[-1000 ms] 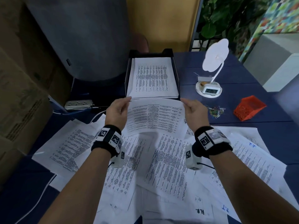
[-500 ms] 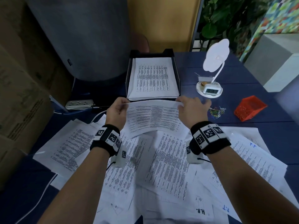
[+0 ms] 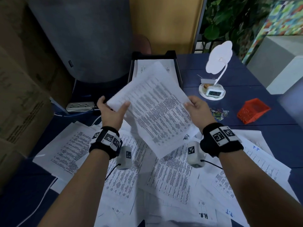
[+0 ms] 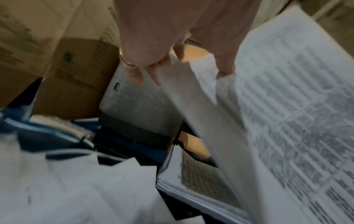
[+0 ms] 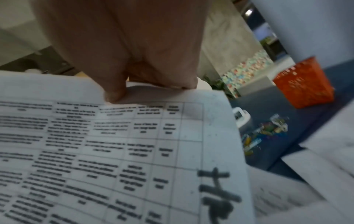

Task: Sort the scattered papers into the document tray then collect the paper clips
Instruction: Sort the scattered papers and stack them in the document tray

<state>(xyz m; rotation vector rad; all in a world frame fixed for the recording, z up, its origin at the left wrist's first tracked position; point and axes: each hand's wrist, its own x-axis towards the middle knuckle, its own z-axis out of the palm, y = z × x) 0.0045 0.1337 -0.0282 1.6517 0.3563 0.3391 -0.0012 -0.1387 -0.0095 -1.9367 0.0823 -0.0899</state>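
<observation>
Fingertips [image 5: 114,94] of the right hand [image 3: 198,110] pinch the right edge of the lifted sheet [image 3: 155,110], thumb on the printed face and the other fingers hidden beneath, while the left hand [image 3: 111,112] pinches the opposite corner, thumb on top and fingers curled under; gripping both sides probably keeps the limp page flat and lets it be squared up, since it hangs skewed just in front of the document tray [image 3: 178,74] and partly over the stack inside. More scattered papers [image 3: 172,177] lie nearer than the tray. Only the right wrist view makes the sheet's table grid and handwritten mark legible, with paper clips [image 5: 266,130] and an orange basket [image 5: 304,84] right of the tray; the left wrist view alone shows the thickness of the tray's stack [image 4: 191,178]
</observation>
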